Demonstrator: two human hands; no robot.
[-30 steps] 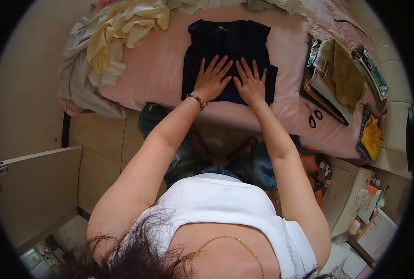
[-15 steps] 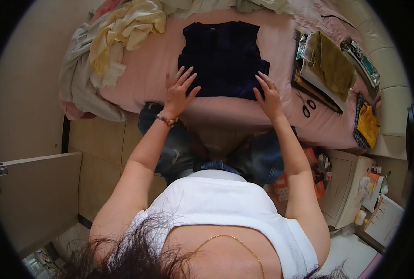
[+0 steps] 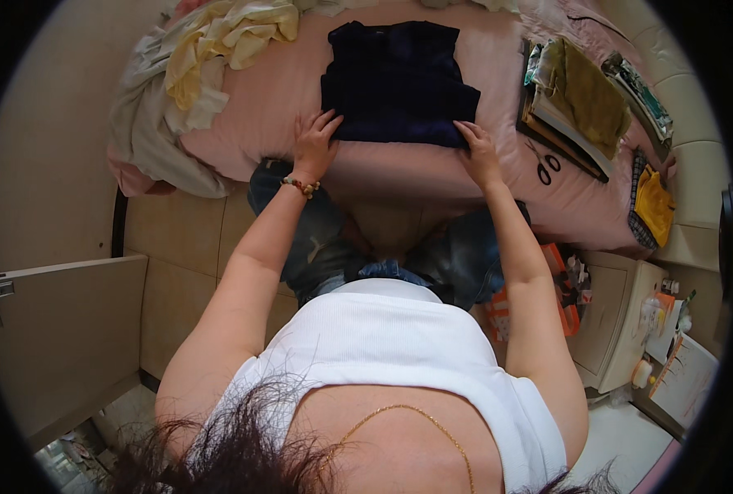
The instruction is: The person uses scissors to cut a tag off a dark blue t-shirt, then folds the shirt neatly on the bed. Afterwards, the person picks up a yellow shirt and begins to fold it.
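We see a dark navy cloth garment (image 3: 395,86) lying flat on a pink-sheeted bed (image 3: 259,123), between our left grip (image 3: 312,150) and our right grip (image 3: 481,156). Each grip touches the near corner on its own side; we cannot tell whether either is closed on the fabric.

To the left of the dark garment (image 3: 395,86), a broad bare stretch of pink bedding (image 3: 259,111) gives a hand room to pass, up to the yellow cloth (image 3: 239,37) and the rumpled grey cloth (image 3: 144,123) farther left. To its right the bare strip is narrower, blocked by the folded stack (image 3: 585,99), with scissors (image 3: 545,168) in the way toward its near right. The left hand (image 3: 314,148) and right hand (image 3: 480,155) occupy its near corners, leaving its near edge open between them.
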